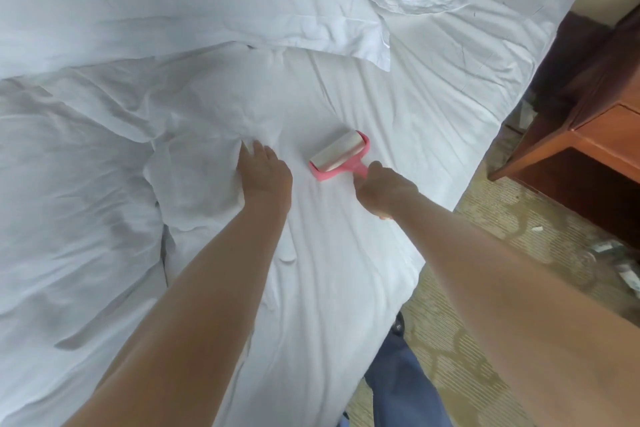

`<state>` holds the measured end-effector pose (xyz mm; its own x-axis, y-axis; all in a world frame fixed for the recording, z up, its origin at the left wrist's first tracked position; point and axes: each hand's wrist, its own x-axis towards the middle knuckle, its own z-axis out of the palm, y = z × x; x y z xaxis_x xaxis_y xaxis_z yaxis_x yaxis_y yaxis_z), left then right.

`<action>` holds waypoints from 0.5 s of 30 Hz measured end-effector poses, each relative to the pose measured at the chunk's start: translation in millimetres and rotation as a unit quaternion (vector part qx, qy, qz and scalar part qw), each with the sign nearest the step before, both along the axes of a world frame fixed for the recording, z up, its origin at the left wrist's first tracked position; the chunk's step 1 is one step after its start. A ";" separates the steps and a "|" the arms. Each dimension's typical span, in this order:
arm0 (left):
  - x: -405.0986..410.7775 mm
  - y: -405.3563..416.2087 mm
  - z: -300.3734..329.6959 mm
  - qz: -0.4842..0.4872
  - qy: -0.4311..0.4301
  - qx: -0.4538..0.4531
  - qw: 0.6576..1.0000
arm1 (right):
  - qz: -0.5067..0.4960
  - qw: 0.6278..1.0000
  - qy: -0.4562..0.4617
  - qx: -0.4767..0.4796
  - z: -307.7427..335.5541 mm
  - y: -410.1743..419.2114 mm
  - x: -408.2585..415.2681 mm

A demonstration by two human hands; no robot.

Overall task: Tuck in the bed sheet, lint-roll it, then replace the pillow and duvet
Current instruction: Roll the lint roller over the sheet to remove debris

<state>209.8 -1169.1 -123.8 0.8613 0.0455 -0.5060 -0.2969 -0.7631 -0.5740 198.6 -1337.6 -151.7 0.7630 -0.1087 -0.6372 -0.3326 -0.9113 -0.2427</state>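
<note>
Across the left half of the bed, the white duvet [79, 184] lies bunched and heavily creased, pushed back off the sheet. Behind it, toward the head of the bed, a white pillow [187, 10] lies flat, its flanged corner overhanging the exposed sheet. At centre, the left hand [265, 175] rests palm down at the duvet's edge, fingers straight and close together, pressing on the fabric where duvet meets white bed sheet [398, 107]. The sheet is laid bare in a strip along the near side of the mattress, with shallow wrinkles running across it. Just right of the left hand, a pink lint roller [339, 155] sits with its white roll in contact with the sheet. The right hand [384, 189] grips the roller's pink handle, fingers curled around it. Further right, past the mattress edge, is patterned carpet [485, 288] with small scraps of litter, and a wooden nightstand [595, 128].
</note>
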 end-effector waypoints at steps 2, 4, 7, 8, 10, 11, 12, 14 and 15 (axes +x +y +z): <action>-14.2 -3.5 -1.8 -0.017 0.009 -0.005 1.000 | -0.007 1.000 -0.009 -0.005 -0.1 -9.5 -21.5; -31.5 -5.9 -3.2 -0.024 0.026 -0.011 0.999 | -0.018 1.000 -0.014 -0.012 0.6 -18.3 -43.5; -56.3 -8.9 -2.6 -0.044 0.064 0.014 0.997 | -0.041 0.999 -0.011 -0.016 1.4 -27.9 -71.1; -63.4 -8.6 -2.3 -0.054 0.072 0.027 0.996 | -0.044 0.999 -0.014 -0.019 1.6 -29.0 -78.5; -75.8 -7.3 -0.8 -0.073 0.081 0.048 0.993 | -0.045 0.998 -0.019 -0.031 3.0 -29.0 -91.6; -81.4 -6.8 -0.6 -0.081 0.084 0.056 0.992 | -0.046 0.998 -0.019 -0.037 4.2 -28.8 -97.9; -86.6 -6.7 -0.3 -0.085 0.089 0.062 0.990 | -0.047 0.998 -0.022 -0.042 5.3 -29.3 -103.9; -94.9 -7.1 3.3 -0.089 0.099 0.061 0.989 | -0.056 0.997 -0.037 -0.045 11.2 -32.5 -115.8; -97.6 -7.0 5.3 -0.088 0.102 0.057 0.989 | -0.064 0.996 -0.049 -0.043 15.4 -33.4 -121.4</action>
